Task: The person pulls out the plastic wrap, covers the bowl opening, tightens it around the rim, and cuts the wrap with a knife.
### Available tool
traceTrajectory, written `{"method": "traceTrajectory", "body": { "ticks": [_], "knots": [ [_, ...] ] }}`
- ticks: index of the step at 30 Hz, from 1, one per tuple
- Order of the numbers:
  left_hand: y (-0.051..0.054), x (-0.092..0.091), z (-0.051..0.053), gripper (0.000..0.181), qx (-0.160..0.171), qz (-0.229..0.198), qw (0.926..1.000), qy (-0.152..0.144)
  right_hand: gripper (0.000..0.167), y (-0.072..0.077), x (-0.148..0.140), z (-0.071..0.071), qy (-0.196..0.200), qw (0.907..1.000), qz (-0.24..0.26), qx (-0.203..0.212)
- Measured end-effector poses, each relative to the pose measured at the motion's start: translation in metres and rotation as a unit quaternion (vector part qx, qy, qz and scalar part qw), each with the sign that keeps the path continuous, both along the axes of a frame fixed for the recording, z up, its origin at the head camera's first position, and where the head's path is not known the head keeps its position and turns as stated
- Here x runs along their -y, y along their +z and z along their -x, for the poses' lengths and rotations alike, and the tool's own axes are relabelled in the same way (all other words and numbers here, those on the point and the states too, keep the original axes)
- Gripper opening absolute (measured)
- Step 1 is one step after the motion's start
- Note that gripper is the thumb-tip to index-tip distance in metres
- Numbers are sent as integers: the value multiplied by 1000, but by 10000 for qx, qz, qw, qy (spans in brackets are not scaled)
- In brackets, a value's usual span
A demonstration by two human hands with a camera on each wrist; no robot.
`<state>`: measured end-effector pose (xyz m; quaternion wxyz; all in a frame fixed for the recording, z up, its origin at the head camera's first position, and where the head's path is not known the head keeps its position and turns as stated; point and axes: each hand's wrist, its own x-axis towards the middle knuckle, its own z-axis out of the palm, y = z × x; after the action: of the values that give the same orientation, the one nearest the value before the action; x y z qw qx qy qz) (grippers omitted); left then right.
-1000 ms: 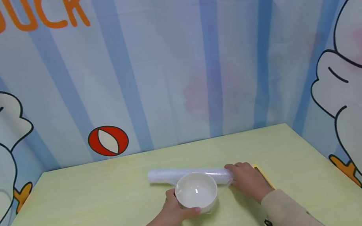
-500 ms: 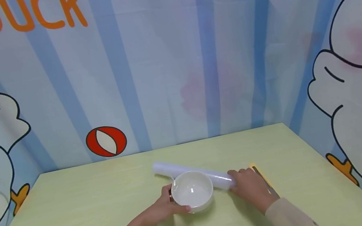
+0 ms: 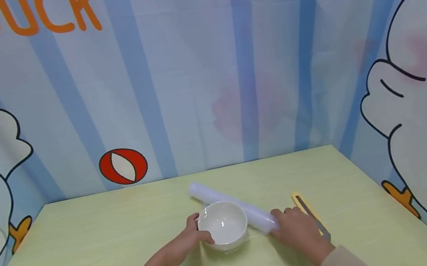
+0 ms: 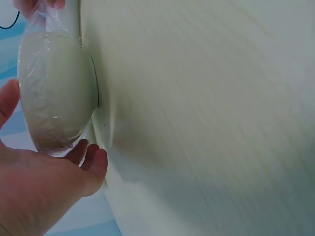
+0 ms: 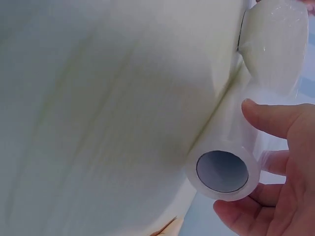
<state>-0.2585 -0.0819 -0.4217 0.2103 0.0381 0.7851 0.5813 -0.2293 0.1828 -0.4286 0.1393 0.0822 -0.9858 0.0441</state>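
Bowl (image 3: 223,223), film-wrapped; left hand (image 3: 183,246) fingers clamped on its side. Right hand (image 3: 298,231) fingers clamped round cling-film roll (image 3: 254,215), far end toward worktop (image 3: 109,244) back edge.

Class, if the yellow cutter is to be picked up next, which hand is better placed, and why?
Probably the right hand: it is right beside the yellow cutter, though it would first have to release the film roll. The left hand is farther off, holding the white bowl.

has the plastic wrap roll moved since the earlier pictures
Yes: the roll swung, its far end going right and closer to the table's back edge.
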Motion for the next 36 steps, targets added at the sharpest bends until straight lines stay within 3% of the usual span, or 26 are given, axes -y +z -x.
{"method": "traceTrajectory", "body": {
  "ticks": [4, 13, 22, 28, 36],
  "knots": [
    [2, 3, 2, 91, -124, -23, 9999, 118, 40, 1, 3, -6, 43, 9999, -129, -14],
    [5, 7, 4, 71, -878, 96, 9959, 208, 45, -2, 9, -20, 231, 9982, -378, -411],
    [4, 5, 1, 61, -1633, 339, 9858, 202, 47, -3, 19, -32, 494, 9936, -508, -884],
    [4, 2, 2, 57, -2053, 452, 9776, 110, 48, -6, 22, -40, 654, 9951, -362, -647],
    [3, -1, 3, 51, -2290, 787, 9702, -33, 55, 3, 23, -49, 695, 9961, -403, 352]
  ]
}}
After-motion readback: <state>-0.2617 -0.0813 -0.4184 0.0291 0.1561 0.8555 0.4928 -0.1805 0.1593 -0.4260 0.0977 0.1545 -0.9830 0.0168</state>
